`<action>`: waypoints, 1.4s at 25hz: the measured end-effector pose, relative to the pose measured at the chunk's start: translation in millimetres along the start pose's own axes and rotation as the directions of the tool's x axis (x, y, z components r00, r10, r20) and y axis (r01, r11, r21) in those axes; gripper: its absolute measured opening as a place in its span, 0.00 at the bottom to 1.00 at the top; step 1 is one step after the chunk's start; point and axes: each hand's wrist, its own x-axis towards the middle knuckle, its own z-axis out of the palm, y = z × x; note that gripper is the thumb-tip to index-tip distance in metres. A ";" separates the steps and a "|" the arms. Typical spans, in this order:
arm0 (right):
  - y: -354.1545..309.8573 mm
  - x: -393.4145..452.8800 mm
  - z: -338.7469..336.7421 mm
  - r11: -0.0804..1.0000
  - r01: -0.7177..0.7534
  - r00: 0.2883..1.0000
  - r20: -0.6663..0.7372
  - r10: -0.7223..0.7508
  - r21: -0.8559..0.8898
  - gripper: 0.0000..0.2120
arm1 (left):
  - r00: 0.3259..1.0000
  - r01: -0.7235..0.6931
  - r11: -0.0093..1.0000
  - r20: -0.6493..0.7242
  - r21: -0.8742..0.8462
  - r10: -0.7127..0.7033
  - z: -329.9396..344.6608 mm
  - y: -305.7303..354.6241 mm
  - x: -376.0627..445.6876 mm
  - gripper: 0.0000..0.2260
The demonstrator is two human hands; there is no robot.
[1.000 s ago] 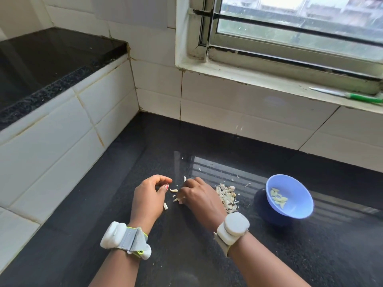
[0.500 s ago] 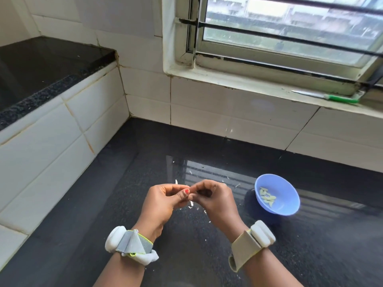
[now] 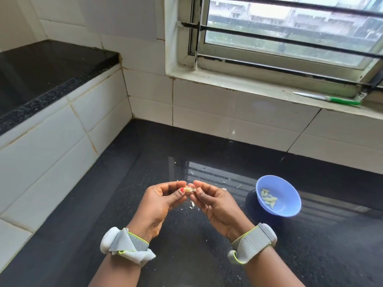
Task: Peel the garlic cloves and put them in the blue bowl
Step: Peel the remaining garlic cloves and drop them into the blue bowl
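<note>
Peeling step in hand. Left hand and right hand both pinch one small pale garlic clove above the black stone counter — skin partly on, apparently. Next: strip it clean, carry right to the round blue plastic bowl, holding several peeled cloves.

Open black counter around; only blue bowl stands right

Glossy speckled stone counter; smooth plastic blue bowl
</note>
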 end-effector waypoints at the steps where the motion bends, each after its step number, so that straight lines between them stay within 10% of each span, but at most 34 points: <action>1: -0.3 -0.2 1.5 1.000 -0.012 1.000 0.002 0.012 0.012 0.11 | 1.000 0.003 1.000 0.003 0.000 -0.003 -2.2 1.6 0.0 0.08; 16: -5.7 -2.5 2.2 0.997 -0.066 0.995 0.079 0.063 0.036 0.12 | 0.999 0.042 0.999 0.002 0.003 -0.042 -6.1 3.3 1.1 0.08; 23: 3.0 2.7 5.4 0.845 0.233 0.969 0.039 -0.245 -0.480 0.05 | 0.999 0.038 0.999 -0.020 0.014 -0.037 -4.7 5.2 2.3 0.08; 35: -12.0 -2.3 -3.0 0.999 0.038 0.999 0.013 -0.038 0.017 0.09 | 0.996 0.084 0.995 -0.027 -0.055 -0.086 -0.2 9.0 3.1 0.10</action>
